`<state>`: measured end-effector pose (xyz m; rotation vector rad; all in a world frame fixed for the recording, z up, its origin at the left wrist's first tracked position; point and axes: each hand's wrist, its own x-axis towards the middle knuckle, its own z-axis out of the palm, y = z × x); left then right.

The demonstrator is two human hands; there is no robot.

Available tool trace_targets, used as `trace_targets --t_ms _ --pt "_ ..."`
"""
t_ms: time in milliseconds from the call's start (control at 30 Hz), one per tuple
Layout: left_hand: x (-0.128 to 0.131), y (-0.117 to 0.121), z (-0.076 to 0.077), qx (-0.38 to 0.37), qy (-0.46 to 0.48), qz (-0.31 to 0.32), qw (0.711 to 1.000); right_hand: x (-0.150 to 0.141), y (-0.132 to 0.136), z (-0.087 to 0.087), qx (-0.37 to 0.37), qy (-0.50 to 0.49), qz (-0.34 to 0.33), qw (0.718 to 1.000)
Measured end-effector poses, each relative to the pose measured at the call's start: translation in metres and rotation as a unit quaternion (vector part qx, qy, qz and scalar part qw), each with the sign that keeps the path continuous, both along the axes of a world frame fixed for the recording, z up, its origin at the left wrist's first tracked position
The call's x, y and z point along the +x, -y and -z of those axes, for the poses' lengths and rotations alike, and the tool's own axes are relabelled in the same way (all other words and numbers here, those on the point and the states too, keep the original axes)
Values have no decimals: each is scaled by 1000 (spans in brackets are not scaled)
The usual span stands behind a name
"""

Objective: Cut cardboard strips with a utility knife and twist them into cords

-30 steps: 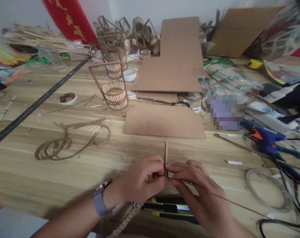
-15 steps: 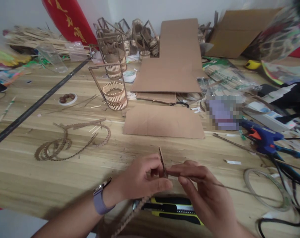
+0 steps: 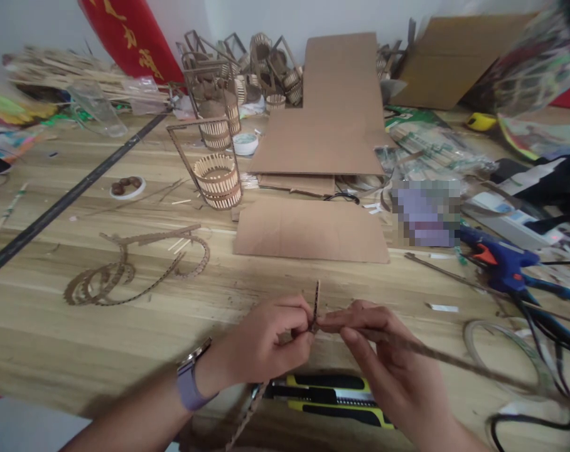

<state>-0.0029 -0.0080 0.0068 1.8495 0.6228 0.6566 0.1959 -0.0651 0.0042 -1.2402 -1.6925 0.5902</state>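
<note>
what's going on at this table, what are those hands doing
A person works with both hands close together. The left hand pinches a short brown piece that stands upright; the right hand holds a long brown strip running off to the right. Whether these join is hidden. A utility knife lies below the hands, loops of strip to the left, and a handled basket stands farther back.

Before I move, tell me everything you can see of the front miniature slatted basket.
The front miniature slatted basket is round and open-topped, with pale, wood-like vertical slats, brown bands and a tall, brown, squared handle. It stands upright on the table, left of and beyond the near cardboard sheet. Another basket stands behind; whether they touch is unclear.
</note>
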Motion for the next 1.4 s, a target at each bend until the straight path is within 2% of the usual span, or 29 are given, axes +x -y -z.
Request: trace_targets --t_ms 100,200,367,500,567,733,867,967,1100,1267,1400 --pt "-1 -2 -1 -16 12 14 1000 0 -2 -2 -37 -46 8 998" --pt "-1 -4 -1 -31 8 9 999 -2 -2 -2 -35 -57 21 998" --pt "0 -2 0 -53 -12 -45 998 -5 -1 4 6 -18 1 1000" --pt "2 1 0 -7 -14 -41 999 -5 -2 7 82 67 -8 994" --pt "2 2 0 12 -20 -40 999 -4 -2 6 97 91 -10 991" --pt "2 2 -2 17 -3 -38 999 -2 -3 -1 30 25 9 999" --pt "1 -1 -3 -13 27 -24 999 -2 -3 -2 -25 -31 18 999" --pt "1 -3 -1 -48 20 -30 998 -2 -1 1 16 -13 22 1000" --pt "2 -3 3 -83 -3 -46 996 -4 1 3 82 39 -7 996" --pt "3 0 1 -27 4 -42 999 -6 -3 3 126 105 -10 986" --pt "3 2 -1 -3 5 -40 999 -4 -3 4 94 99 -5 991"
